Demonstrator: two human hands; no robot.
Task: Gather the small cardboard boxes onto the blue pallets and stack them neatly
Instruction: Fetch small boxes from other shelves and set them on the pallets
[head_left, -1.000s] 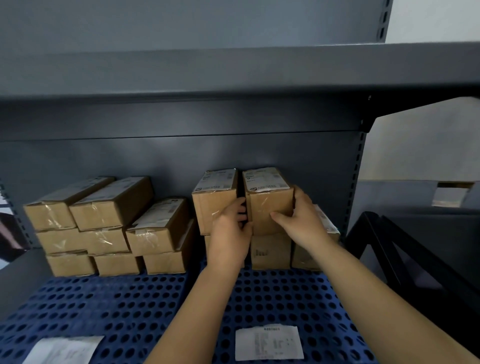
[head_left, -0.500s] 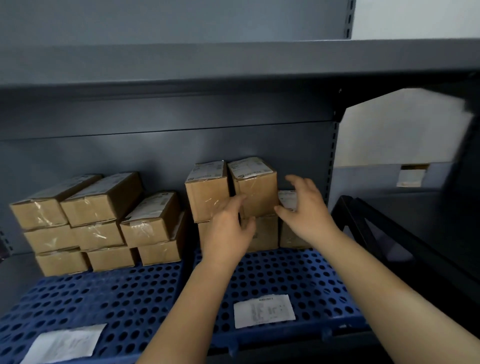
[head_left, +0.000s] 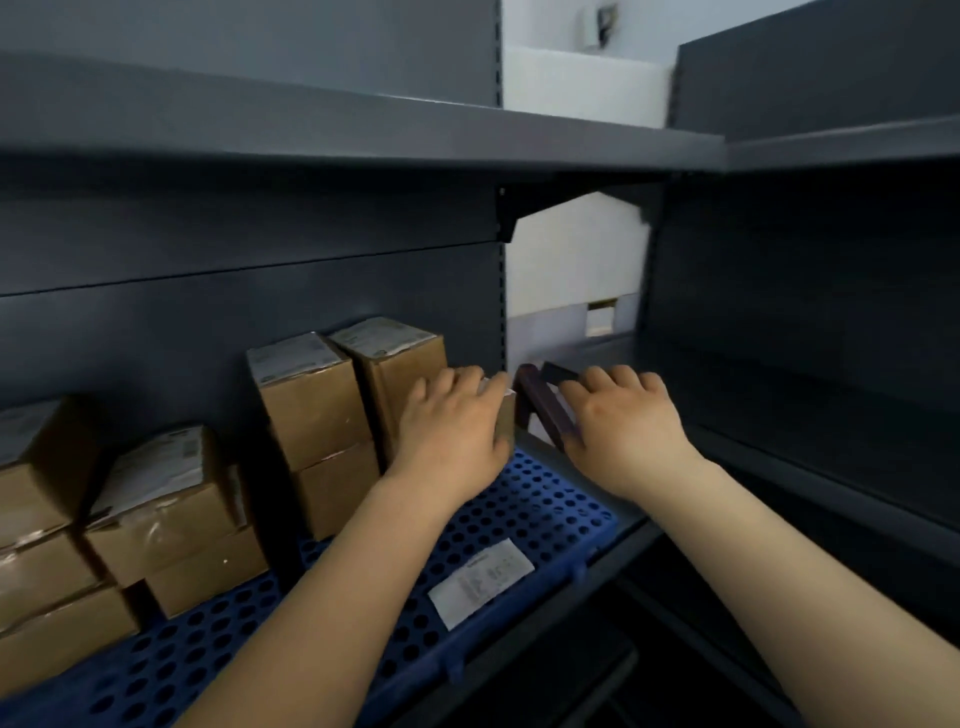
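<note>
Left hand: the left hand (head_left: 451, 426) lies palm-down at frame centre, fingers loosely spread over a low cardboard box (head_left: 505, 421), resting on it rather than clamping it.
Right hand: the right hand (head_left: 626, 421), right of centre, is loosely curled, empty, beside a dark frame bar (head_left: 545, 410).
Boxes: a 2-high stack (head_left: 322, 426) stands left of the hands; another stack (head_left: 171, 519) fills the lower left.
Pallet: a blue pallet (head_left: 524, 519) carries them, on a grey shelf (head_left: 311, 130) unit.
Paper: a white slip (head_left: 480, 579) lies on the pallet, lower centre.
</note>
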